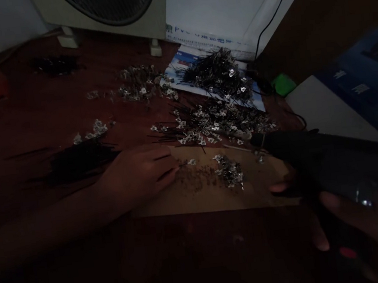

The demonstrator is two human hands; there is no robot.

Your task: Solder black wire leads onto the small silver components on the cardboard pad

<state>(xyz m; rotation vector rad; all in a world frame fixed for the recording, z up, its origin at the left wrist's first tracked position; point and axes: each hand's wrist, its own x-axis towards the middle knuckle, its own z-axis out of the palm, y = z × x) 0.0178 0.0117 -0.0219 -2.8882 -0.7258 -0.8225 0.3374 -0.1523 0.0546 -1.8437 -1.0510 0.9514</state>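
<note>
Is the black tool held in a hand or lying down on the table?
Held: the right hand has its fingers wrapped around the black tool.

Left hand (136, 175) on cardboard (213, 198), right hand (368, 225) gripping black tool (297, 151)

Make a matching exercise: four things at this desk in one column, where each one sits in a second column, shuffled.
Things:
1. Left hand
2. Black tool
3. Black wires
4. Cardboard

Places:
A. On the desk, left of the cardboard
B. Gripped in the right hand
C. Under the metal bits
D. Fingertips close to the metal bits

Pairs: 1-D, 2-B, 3-A, 4-C
</note>
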